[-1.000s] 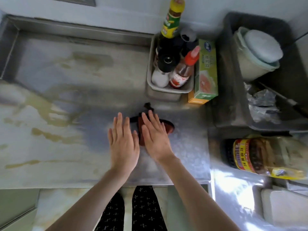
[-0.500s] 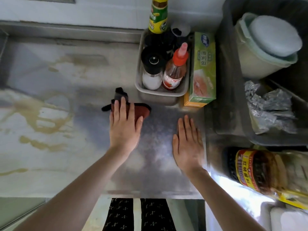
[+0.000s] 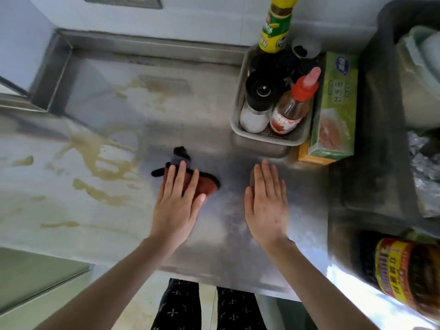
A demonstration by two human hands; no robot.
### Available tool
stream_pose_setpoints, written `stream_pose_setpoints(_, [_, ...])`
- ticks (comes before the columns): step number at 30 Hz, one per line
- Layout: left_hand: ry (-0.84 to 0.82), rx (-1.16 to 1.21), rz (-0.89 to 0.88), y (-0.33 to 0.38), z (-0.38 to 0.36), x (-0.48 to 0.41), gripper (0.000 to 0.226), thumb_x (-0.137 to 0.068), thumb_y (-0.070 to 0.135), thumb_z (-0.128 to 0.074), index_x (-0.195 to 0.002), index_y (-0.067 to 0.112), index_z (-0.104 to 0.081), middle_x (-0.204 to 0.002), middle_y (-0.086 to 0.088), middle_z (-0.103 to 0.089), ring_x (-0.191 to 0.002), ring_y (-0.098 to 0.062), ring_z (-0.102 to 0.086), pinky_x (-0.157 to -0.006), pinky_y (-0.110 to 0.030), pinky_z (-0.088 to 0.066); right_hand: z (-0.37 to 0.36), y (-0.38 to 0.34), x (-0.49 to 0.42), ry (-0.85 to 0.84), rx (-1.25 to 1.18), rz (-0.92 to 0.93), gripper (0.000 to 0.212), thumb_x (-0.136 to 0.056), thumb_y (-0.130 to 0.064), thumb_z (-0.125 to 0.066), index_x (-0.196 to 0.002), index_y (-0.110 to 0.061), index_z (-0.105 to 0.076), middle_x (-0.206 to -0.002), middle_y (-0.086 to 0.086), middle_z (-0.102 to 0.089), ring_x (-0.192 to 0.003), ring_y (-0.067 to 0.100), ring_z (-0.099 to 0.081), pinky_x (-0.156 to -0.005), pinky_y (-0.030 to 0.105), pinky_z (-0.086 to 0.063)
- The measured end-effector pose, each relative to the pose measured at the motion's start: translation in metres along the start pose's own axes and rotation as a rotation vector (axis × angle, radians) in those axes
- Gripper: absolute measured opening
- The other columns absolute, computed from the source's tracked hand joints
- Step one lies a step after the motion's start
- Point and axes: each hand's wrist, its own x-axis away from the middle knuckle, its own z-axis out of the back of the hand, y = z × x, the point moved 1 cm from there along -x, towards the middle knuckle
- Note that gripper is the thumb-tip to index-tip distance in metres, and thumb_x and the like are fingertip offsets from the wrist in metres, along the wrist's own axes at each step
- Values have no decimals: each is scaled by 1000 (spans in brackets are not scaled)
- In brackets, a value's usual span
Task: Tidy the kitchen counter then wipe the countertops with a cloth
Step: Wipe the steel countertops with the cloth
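A brushed stainless-steel kitchen countertop (image 3: 226, 246) is seen from above, bounded at the back by a raised steel lip and a pale wall (image 3: 190, 15). Its left half is marked by yellowish-brown smeared stains (image 3: 95, 160). The right edge is taken up by a large dark grey plastic tub (image 3: 381, 139), in which crumpled silver foil (image 3: 423, 167) is seen below a pale container that is cut off by the frame.

Beside the tub, a green cardboard box with an orange end (image 3: 335, 110) is stood just against a grey rectangular basket (image 3: 269, 139). Three items can be made out in the basket: a tall bottle with a yellow cap and green-and-yellow label (image 3: 273, 32) at the back, a black-topped clear grinder (image 3: 258, 101) and a red-capped sauce bottle (image 3: 295, 103) at the front. A jar with a yellow-and-red label (image 3: 404, 267) is laid on its side at lower right.

The left hand (image 3: 176, 206) is laid flat, fingers straight and slightly spread, on a small rust-red cloth with black trim (image 3: 207, 184); nothing is gripped. The cloth is spread on the counter near its middle, in front of and to the left of the basket, with its right end and a dark tab left uncovered. The right hand (image 3: 266, 206) is held flat with fingers extended over bare steel, apart from the cloth and short of the basket; contact with the surface cannot be confirmed. Black trousers with a white cross pattern (image 3: 181, 306) are visible below the counter edge.
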Motion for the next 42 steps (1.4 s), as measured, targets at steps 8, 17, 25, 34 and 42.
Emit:
stream_pose_setpoints(8, [63,81,155,-43,11,-75,53,-95,39,-25,-140,16,-39,-152,-13,-26,-140,-36,-21,-109,-50,-25,-22,-31,-15,-53,95,53,50,-95,-27,-29,-140,-6,-38,-149,12,-36,-138,29,-31,-110,44,-22])
stream_pose_setpoints(17, [66,-90,-456,-79,12,-100,48,-94,44,-33,-135,23,-46,-148,-6,-38,-136,-28,-34,-106,-47,-31,-23,-56,-22,-44,103,-113,53,-96,-31,-23,-142,-7,-34,-149,12,-34,-139,31,-28,-111,47,-20])
stream_pose_setpoints(25, [68,25,-295,-117,26,-161,49,-98,40,-30,-142,18,-34,-154,-12,-22,-142,-34,-14,-112,-49,-19,-41,-94,-40,-18,92,-384,57,-96,-38,-16,-147,-13,-22,-155,7,-20,-143,32,-15,-114,48,-12])
stream_pose_setpoints(34, [25,-10,-415,-131,35,-207,52,-96,47,-27,-142,23,-34,-155,-5,-21,-143,-30,-13,-113,-49,-17,-41,-94,-38,-37,102,-384,56,-97,-40,-15,-149,-19,-9,-158,1,-8,-145,25,-3,-115,42,-2])
stream_pose_setpoints(42, [51,-56,-718,-109,20,-148,51,-96,45,-26,-137,20,-42,-149,-11,-35,-139,-35,-26,-110,-48,-27,-39,-97,-38,-28,92,-391,55,-98,-39,-18,-149,-19,-14,-157,2,-12,-145,25,-5,-115,42,-3])
